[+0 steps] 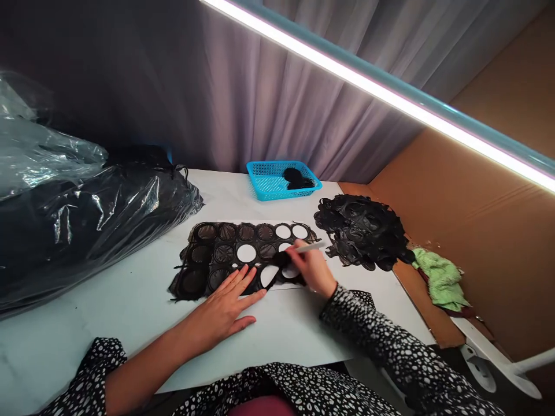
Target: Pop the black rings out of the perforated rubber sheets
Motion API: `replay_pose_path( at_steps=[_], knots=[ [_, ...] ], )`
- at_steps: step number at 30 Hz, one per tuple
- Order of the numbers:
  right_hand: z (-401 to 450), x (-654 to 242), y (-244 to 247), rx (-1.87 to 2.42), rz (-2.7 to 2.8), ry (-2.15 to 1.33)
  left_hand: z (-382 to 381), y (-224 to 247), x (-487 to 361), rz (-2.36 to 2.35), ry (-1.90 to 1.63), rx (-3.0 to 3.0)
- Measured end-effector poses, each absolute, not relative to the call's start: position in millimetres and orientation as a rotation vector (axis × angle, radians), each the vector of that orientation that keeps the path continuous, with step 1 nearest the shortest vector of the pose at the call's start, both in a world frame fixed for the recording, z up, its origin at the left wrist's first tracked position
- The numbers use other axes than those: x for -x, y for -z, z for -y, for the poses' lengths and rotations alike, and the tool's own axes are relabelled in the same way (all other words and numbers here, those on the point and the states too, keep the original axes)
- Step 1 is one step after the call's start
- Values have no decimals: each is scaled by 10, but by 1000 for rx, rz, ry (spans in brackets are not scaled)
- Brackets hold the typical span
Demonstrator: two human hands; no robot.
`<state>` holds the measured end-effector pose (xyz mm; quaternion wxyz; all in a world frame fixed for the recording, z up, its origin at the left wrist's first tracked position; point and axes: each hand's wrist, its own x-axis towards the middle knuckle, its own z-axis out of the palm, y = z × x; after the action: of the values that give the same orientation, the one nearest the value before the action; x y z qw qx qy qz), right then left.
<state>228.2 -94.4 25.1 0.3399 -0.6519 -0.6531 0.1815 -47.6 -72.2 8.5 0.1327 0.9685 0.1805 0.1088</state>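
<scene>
A white tabletop [108, 315] fills the lower view, backed by a grey curtain [255, 98] and a cardboard wall [472, 231], with a strip light [381, 86] crossing above. A large plastic bag [73, 231] with dark contents slumps at the left. Mid-table lies a black sheet [203, 283] of circular cut-outs: most circles hold dark discs, while about five openings show white beneath. To its right spreads a heap of black scraps [362, 231], and behind it a blue basket [264, 182] carries a small black bundle [297, 178]. The left hand [221, 306] lies spread flat, its fingers resting on the sheet's near edge. The right hand [312, 268] pinches a slim pale tool [310, 247] between thumb and fingers, working at a black piece [281, 260] by an opening towards the sheet's right end; whether the tool's tip touches that piece is hidden. A green cloth [440, 279] lies crumpled on the cardboard at the right.
</scene>
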Motion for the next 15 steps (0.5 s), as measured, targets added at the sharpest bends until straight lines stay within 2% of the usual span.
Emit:
replay_pose_path(
  at_steps=[4,7,15],
  knots=[
    [689,-2742,-523,1806,1509,-361,737,-183,463,-543,-316,-2830],
    [549,-2722,-564,1757,1577,-288,664,-281,345,-608,-340,-2831],
    [422,-2123,-197,1292,2040,-704,370,-118,149,-712,-361,-2899]
  ],
)
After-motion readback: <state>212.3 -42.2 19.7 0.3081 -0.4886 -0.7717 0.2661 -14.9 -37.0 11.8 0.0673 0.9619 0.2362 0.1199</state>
